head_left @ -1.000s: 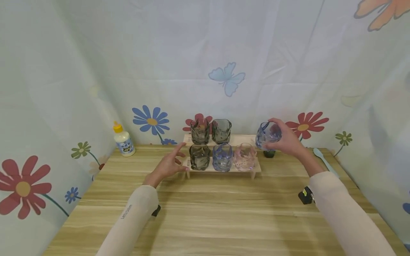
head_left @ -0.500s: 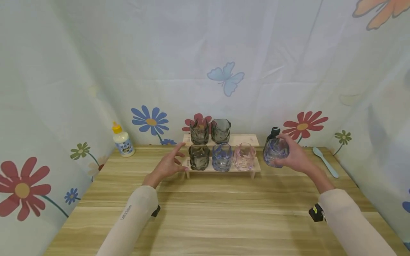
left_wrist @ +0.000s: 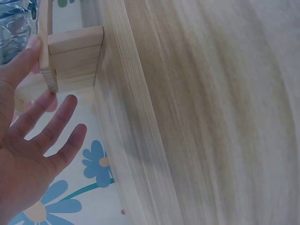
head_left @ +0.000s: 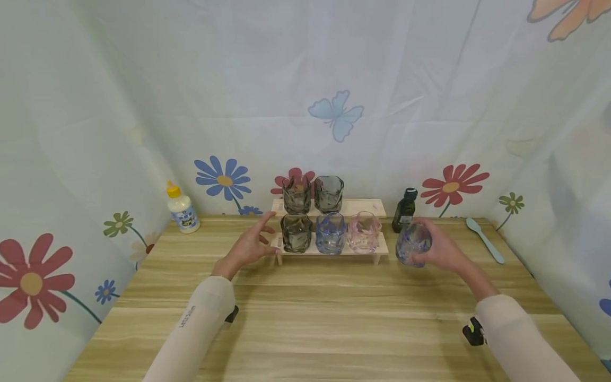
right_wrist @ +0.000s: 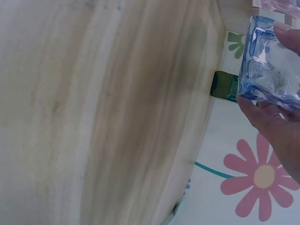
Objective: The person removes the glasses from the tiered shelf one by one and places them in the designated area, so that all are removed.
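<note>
My right hand point(head_left: 445, 247) grips a clear blue glass point(head_left: 410, 244) with a wavy surface, right of the rack and in front of a dark bottle. In the right wrist view, thumb and fingers hold opposite sides of this glass, which is above the table. My left hand point(head_left: 248, 246) is at the left end of a two-step wooden rack point(head_left: 365, 207), fingers spread, thumb and index fingertips at the board's end. On the lower step stand a grey glass point(head_left: 297, 234), a blue glass point(head_left: 331, 234) and a pink glass point(head_left: 365, 233). Two grey glasses point(head_left: 329, 194) stand on the upper step's left.
The dark green bottle point(head_left: 404, 211) stands just right of the rack. A light blue spoon point(head_left: 486, 241) lies at the table's right. Far left stands a white bottle point(head_left: 183, 212) with a yellow cap. A flowered curtain point(head_left: 267, 106) closes off the back and sides.
My right hand has carried the blue glass from beside the upper step down, rightward and toward me, uncovering the dark bottle behind it. My left hand has stayed at the rack.
</note>
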Tool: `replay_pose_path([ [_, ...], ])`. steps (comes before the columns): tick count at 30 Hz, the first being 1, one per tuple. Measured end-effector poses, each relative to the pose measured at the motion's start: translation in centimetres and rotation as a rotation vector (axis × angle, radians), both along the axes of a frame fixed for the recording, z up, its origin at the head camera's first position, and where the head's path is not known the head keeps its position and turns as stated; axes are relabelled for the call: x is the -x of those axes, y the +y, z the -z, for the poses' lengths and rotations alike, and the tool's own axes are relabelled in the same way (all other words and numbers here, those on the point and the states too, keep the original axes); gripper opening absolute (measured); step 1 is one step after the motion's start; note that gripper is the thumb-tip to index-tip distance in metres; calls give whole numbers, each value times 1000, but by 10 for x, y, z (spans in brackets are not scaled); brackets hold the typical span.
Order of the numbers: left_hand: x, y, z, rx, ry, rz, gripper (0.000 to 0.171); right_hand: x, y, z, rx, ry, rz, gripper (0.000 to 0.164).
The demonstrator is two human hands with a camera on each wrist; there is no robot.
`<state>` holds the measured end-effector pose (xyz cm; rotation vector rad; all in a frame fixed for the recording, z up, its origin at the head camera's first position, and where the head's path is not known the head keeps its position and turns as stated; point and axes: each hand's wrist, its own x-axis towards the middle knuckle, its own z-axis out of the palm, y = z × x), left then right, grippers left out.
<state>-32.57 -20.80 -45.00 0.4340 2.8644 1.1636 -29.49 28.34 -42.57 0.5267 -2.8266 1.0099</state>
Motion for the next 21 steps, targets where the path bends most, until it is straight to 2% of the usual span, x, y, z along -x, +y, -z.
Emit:
replay_pose_path([
  [9, -1, 1, -1, 8, 2, 2, 101, 0, 2, 19, -1, -20, 13, 94],
  [14, -1, 1, -1, 10, 6, 3, 101, 0, 4, 25, 8, -28, 13, 94],
  [21, -1, 1, -2, 11, -1, -6, 101, -1, 3, 31, -7, -87, 26, 95],
])
